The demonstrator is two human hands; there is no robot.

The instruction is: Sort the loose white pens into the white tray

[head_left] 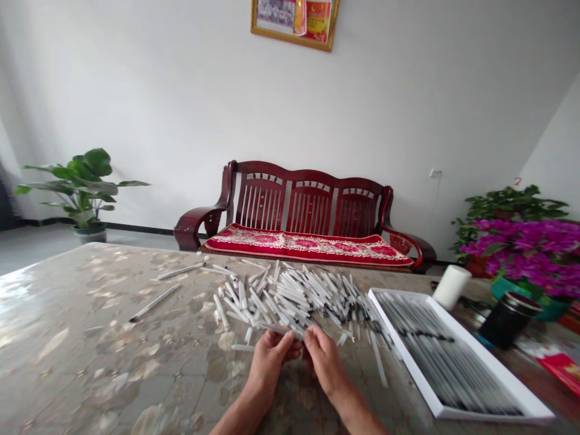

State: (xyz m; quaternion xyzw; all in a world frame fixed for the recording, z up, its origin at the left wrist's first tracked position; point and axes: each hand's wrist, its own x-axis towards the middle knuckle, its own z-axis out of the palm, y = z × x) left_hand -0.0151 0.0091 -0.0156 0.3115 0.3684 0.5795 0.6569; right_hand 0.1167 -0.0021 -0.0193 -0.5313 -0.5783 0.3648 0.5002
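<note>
My left hand [268, 356] and my right hand [324, 356] meet just in front of a loose heap of pens. Thumbs and fingers of both are closed on a slim translucent pen [274, 327], held roughly level between them; its right end is partly hidden by the fingers. Beyond lies the heap of pale pens and caps [294, 290], some with dark tips. To the right, a white shallow box [437, 411] holds many clear pens laid side by side in rows. A loose white cap [243, 348] lies by my left hand.
Two single pens lie on the left of the patterned table [81, 338], one of them a dark-tipped pen [154, 303]. Behind the box stand a white roll [452, 287] and a black cup [510, 320], with a flowerpot [550, 305] beyond. A wooden bench [310, 199] backs the table.
</note>
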